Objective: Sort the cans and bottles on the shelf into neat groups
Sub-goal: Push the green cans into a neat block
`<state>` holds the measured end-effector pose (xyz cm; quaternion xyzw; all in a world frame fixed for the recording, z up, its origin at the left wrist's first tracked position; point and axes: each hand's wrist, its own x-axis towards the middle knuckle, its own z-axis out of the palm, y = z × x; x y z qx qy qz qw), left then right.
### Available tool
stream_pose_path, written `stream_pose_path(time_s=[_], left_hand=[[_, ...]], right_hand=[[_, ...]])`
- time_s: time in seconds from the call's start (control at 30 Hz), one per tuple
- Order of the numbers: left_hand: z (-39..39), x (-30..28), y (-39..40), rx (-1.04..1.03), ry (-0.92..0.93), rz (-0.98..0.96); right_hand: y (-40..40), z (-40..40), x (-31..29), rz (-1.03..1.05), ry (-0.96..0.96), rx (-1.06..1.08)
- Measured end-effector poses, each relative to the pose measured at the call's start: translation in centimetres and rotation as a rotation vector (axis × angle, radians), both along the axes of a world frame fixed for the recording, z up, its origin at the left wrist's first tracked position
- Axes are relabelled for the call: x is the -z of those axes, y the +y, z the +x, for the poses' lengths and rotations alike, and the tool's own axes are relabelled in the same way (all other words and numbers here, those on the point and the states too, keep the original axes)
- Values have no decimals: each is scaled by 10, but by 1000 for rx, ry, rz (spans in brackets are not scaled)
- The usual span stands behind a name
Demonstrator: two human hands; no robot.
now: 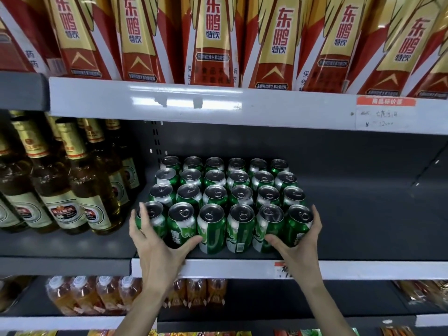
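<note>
On the grey middle shelf (363, 214): block of green aluminium cans (225, 197), four rows. Left hand (155, 238) and right hand (300, 241) cup the front row's ends, fingers curled round the corner cans. Likely full, heavy, slick, dentable; squeeze low on sidewalls.

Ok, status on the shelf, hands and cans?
Left hand and right hand bracket the front row of green cans, fingers curled round the end cans. Block stands upright in neat rows. Beer bottles stand apart at left, nothing blocking.
</note>
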<state>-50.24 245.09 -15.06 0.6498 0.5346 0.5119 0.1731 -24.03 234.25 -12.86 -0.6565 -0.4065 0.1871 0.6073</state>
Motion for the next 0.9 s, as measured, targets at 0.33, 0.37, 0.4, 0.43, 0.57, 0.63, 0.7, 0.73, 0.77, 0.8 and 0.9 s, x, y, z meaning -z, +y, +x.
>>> stream_pose_path(time_s=[0.33, 0.37, 0.4, 0.43, 0.57, 0.63, 0.7, 0.73, 0.77, 0.8, 0.9], left_hand=[[-51, -31, 8, 336, -293, -312], [-54, -35, 10, 387, -309, -354], [-58, -36, 15, 434, -326, -398], [-61, -38, 20, 479, -341, -437], [-73, -33, 43, 586, -429, -543], [-72, -32, 47, 633, -452, -557], [-69, -31, 48, 659, -455, -548], [-69, -29, 50, 655, -458, -542], [-68, -27, 51, 649, -463, -537], [-68, -26, 51, 646, -467, -534], [-65, -28, 50, 655, -472, -532]], right_hand=[[-12, 18, -5, 8, 73, -118], [-12, 24, -6, 0, 96, -140], [-12, 30, -7, -18, 121, -173], [-12, 37, -8, -43, 138, -215], [-9, 56, -16, -102, 271, -331], [-6, 62, -16, -117, 325, -373], [-3, 63, -13, -121, 325, -389], [-2, 61, -13, -123, 322, -384], [0, 61, -11, -120, 324, -377], [1, 60, -11, -115, 325, -372], [2, 61, -10, -123, 309, -371]])
